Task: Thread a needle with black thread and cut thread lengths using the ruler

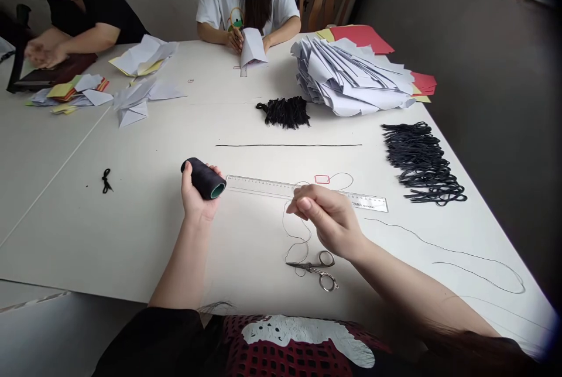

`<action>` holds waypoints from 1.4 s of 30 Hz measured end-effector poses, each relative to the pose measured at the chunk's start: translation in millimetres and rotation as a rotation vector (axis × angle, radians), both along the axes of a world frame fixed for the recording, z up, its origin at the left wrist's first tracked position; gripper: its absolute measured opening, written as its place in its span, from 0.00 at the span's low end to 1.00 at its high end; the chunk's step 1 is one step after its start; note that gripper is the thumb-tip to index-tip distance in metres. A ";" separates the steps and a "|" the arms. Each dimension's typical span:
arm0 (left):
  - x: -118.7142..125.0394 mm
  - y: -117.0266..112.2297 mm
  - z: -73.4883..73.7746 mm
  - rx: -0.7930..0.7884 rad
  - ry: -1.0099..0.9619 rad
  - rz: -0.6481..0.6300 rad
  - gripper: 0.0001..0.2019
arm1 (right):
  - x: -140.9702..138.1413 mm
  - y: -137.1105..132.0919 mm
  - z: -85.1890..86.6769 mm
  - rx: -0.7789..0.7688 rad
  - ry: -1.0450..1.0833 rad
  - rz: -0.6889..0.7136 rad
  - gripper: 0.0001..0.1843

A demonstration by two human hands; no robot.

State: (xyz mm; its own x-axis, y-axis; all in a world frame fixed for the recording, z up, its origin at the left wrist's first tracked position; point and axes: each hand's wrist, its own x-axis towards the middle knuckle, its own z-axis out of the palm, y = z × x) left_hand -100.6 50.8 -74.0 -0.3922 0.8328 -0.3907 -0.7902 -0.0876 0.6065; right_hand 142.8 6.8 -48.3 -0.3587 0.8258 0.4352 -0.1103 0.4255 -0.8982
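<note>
My left hand [199, 192] is wrapped round a spool of black thread [203, 178], tilted so that its green-lined hollow end faces right. My right hand [327, 213] is closed in a pinch above the ruler, with fine black thread [307, 240] showing at its fingertips and curling down to the table. Whether that thread runs to the spool cannot be made out. Under the right hand lies a clear ruler [263, 184], partly hidden by it. Small metal scissors [309, 267] rest nearer me, their blades touching the loose thread. A straight black cord [287, 145] lies beyond the ruler.
Bundles of looped black cords lie at the right [417, 160] and farther back [285, 112]. Behind stands a large pile of folded white paper [351, 75]. A small black knotted cord [106, 181] is at left. Two people sit across the table, one handling a white paper [253, 48].
</note>
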 end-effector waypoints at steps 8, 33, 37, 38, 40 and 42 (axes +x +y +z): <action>-23.6 3.8 -0.3 -0.071 -0.082 0.120 0.21 | -4.5 -9.1 4.8 0.425 0.091 -0.182 0.09; -50.5 -3.6 12.6 0.257 0.535 0.366 0.23 | 7.4 7.7 19.3 0.341 -0.320 -0.191 0.18; 8.3 -21.6 9.6 0.491 0.681 -0.018 0.27 | -9.9 5.2 -1.6 -0.112 -0.114 0.011 0.24; 18.8 -27.0 8.3 0.525 0.681 -0.105 0.27 | -14.2 4.6 -7.4 -0.226 -0.100 0.125 0.28; 33.1 -35.9 5.9 0.550 0.662 -0.245 0.27 | -22.3 3.4 -18.6 -0.371 -0.083 0.318 0.36; 40.0 -40.1 4.3 0.521 0.617 -0.323 0.28 | -28.8 2.2 -27.5 -0.441 -0.067 0.480 0.39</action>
State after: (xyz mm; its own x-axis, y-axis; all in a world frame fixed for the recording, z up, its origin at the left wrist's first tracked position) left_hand -60.6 10.8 -69.6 -0.1217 0.9536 0.2753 -0.3676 -0.3010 0.8799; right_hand 114.0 9.0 -75.8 -0.7463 0.6632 0.0562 -0.1341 -0.0670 -0.9887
